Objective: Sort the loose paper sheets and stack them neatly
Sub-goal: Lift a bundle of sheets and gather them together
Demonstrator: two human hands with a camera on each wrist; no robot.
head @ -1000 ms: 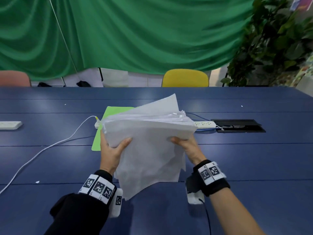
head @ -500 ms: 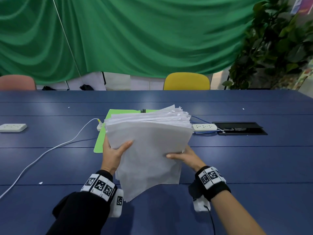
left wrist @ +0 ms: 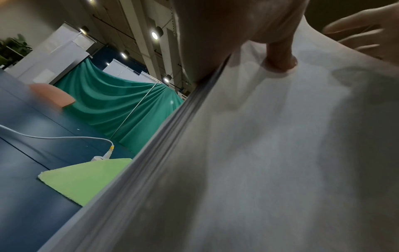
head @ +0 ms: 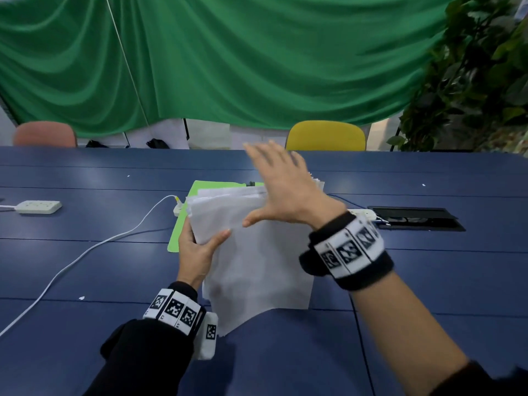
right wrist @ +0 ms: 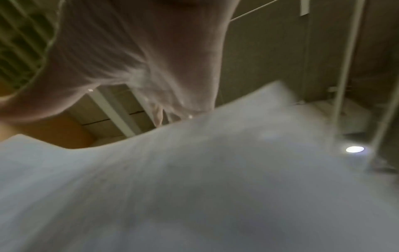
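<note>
1. Well, the left hand [head: 197, 252] grips the paper stack [head: 251, 252] by its left edge, standing on the blue table [head: 85, 270] — the right hand [head: 285, 192] hovers spread at its top, holding nothing.
2. Behind the stack: a green sheet [head: 178, 232], half hidden, a white power strip [head: 38, 207], a cable [head: 85, 252], a yellow chair [head: 325, 135].
3. Right wrist view is blurred — no writing readable on the sheets.

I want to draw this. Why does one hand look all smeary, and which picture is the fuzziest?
Head view: the right hand is smeared, likely by motion; the left hand and paper stack look sharper. Left wrist view: the paper stack's edge is streaky. Right wrist view: fuzziest and dim, with one glaring ceiling light.
</note>
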